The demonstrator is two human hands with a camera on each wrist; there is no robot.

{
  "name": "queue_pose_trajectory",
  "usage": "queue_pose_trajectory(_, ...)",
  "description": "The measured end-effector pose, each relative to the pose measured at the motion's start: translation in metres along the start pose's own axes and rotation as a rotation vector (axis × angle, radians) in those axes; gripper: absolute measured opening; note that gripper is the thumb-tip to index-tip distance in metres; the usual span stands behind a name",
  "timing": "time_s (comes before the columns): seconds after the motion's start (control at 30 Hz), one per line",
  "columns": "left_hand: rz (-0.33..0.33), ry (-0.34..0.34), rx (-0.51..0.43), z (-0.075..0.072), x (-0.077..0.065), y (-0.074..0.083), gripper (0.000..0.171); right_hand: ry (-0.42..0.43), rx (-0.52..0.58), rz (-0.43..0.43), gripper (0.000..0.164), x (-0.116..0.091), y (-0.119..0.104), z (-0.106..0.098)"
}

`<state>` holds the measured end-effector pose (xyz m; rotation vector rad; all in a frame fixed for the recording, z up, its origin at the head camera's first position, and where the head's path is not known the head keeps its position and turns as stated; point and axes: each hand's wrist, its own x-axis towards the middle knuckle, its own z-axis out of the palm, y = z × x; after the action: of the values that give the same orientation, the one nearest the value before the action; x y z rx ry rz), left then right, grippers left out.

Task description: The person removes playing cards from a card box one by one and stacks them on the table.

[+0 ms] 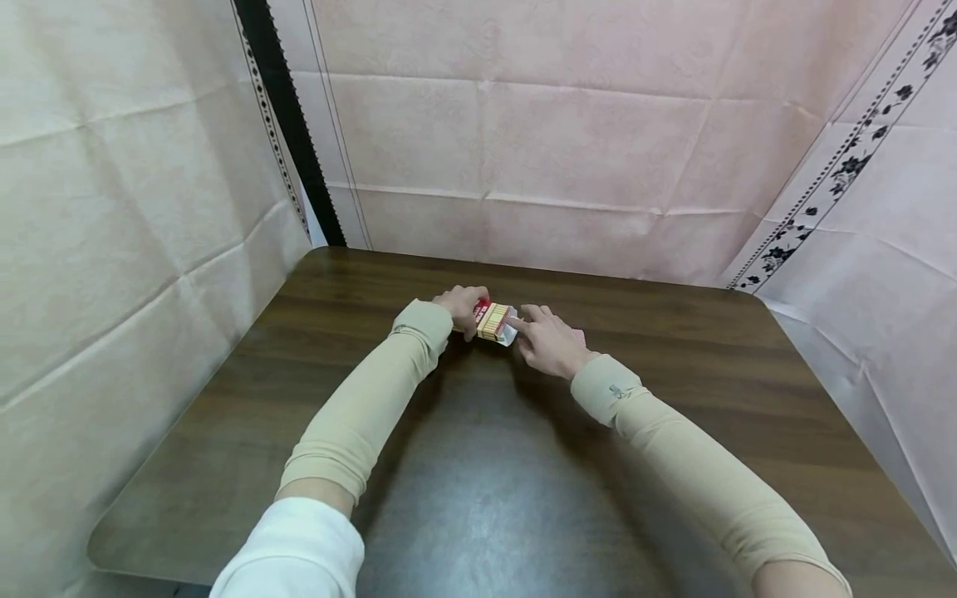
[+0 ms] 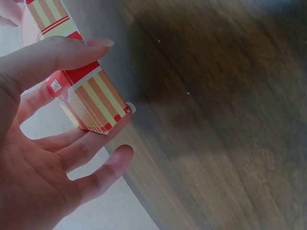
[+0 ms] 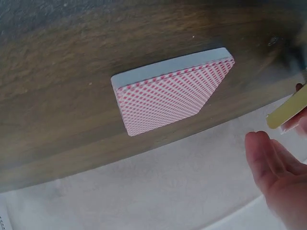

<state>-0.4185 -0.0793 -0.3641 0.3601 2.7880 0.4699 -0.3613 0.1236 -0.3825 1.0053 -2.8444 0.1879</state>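
My left hand [image 1: 462,307] grips a red-and-yellow striped playing-card box [image 1: 493,322] low over the far part of the table, its thumb across one side and fingers around the other. The left wrist view shows the box [image 2: 98,96] tilted, with the little finger loose below it. From the right, my right hand [image 1: 552,342] reaches to the end of the box, where fingertips pinch a yellowish flap [image 3: 288,110]; its other fingers extend free. On the table by the right hand lies a squared deck of cards [image 3: 175,93] with red-and-white patterned backs, mostly hidden behind that hand in the head view.
The brown wooden table [image 1: 508,465] has rounded corners. Pale creased cloth [image 1: 523,149] hangs behind its far edge and along both sides. A black strip [image 1: 292,116] runs down the cloth at the back left.
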Motion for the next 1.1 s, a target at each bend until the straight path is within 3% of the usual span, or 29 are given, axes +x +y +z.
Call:
queue_pose_trajectory(0.43,0.066,-0.031,0.009,-0.001,-0.003,0.009,0.073,-0.157,-0.05,0.031,0.055,0.001,-0.005,0.011)
queue_pose_trajectory(0.63,0.055,-0.021,-0.003,-0.002,-0.003,0.005,0.073,-0.037,-0.009,0.017,0.06,-0.01,0.0,0.008)
queue_pose_trajectory(0.8,0.045,-0.025,0.0,0.003,0.0,0.005,0.072,0.054,0.021,0.023,0.046,-0.013,0.004,0.01)
queue_pose_trajectory(1.1,0.053,-0.041,-0.012,0.001,-0.006,0.007,0.071,0.108,0.031,0.042,0.042,-0.002,-0.005,0.015)
